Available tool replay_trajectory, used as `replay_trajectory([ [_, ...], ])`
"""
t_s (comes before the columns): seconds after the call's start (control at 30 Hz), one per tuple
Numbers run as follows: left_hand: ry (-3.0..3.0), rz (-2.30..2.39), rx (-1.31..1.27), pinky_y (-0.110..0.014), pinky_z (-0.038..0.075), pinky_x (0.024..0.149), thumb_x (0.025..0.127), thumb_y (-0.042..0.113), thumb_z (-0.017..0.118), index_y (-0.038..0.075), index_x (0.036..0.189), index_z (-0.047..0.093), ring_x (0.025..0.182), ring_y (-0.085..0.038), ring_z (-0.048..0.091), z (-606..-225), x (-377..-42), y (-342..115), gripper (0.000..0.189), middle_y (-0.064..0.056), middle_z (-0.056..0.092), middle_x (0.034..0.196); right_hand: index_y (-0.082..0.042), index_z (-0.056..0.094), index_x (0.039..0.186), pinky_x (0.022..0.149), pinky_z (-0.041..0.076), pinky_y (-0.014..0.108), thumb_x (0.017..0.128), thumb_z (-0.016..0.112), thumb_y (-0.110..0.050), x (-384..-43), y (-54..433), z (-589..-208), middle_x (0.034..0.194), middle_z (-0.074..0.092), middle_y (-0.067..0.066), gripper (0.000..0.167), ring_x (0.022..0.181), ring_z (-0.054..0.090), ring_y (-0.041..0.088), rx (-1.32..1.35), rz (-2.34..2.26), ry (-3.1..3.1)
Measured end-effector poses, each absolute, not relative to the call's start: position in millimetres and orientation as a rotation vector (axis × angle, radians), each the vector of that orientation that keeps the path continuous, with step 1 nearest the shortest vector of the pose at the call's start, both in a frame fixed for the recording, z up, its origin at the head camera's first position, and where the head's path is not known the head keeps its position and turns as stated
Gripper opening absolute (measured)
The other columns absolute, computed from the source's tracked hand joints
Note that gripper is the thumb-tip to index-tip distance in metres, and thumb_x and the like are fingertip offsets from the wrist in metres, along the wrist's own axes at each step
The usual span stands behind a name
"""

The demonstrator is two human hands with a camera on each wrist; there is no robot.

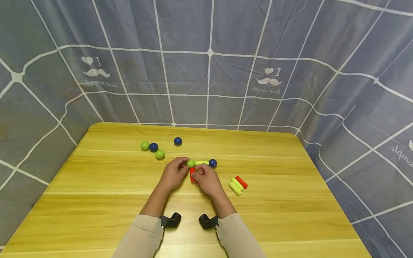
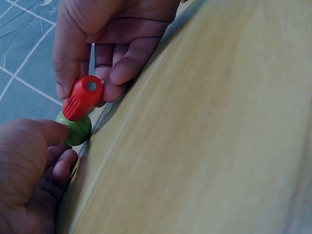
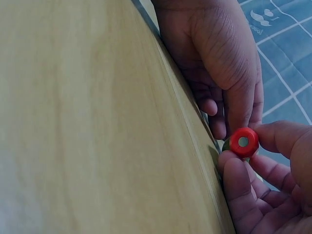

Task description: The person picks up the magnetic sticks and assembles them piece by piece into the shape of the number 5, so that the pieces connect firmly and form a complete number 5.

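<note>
My left hand holds a green ball between thumb and fingers. Opposite it, my right hand pinches a red magnetic rod, whose far end meets the green ball. The rod's near end, with a round silver magnet, faces the camera in the right wrist view. From the ball's right side a yellow-green rod runs to a blue ball, the three in one line. In the left wrist view, the thumb of the left hand presses the green ball just below the red rod.
Left of the hands lie a green ball, a blue ball and another green ball. A lone blue ball sits farther back. To the right, two yellow-green rods lie beside a red rod on the wooden table.
</note>
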State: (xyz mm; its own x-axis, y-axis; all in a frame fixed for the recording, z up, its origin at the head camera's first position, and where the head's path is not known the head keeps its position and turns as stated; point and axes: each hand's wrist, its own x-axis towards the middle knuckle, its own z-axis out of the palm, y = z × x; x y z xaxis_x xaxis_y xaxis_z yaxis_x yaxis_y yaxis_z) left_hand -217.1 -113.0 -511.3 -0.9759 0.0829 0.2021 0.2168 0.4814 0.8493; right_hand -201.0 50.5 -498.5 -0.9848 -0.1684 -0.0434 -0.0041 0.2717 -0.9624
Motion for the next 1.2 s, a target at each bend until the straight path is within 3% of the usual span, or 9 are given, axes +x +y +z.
replay_trajectory([
  [0.97, -2.595, -1.490, -0.263, -0.044, 0.051, 0.088, 0.095, 0.005, 0.064, 0.003, 0.123, 0.065, 0.100, -0.027, 0.063, -511.2, -217.4, -112.7, 0.029, -0.012, 0.065, 0.110, 0.004, 0.062, 0.109, 0.058, 0.054, 0.028, 0.090, 0.065, -0.005, -203.4, 49.5, -497.1, 0.076, 0.063, 0.007, 0.021, 0.061, 0.061, 0.015, -0.158, -1.777, 2.414],
  [1.2, -2.596, -1.517, -0.251, -0.044, 0.051, 0.088, 0.094, 0.005, 0.065, 0.004, 0.124, 0.065, 0.100, -0.027, 0.063, -511.1, -217.4, -112.8, 0.030, -0.012, 0.065, 0.109, -0.006, 0.069, 0.101, 0.062, 0.047, 0.028, 0.092, 0.067, -0.014, -205.5, 58.1, -490.1, 0.080, 0.062, 0.000, 0.012, 0.069, 0.055, 0.013, -0.242, -1.695, 2.694],
])
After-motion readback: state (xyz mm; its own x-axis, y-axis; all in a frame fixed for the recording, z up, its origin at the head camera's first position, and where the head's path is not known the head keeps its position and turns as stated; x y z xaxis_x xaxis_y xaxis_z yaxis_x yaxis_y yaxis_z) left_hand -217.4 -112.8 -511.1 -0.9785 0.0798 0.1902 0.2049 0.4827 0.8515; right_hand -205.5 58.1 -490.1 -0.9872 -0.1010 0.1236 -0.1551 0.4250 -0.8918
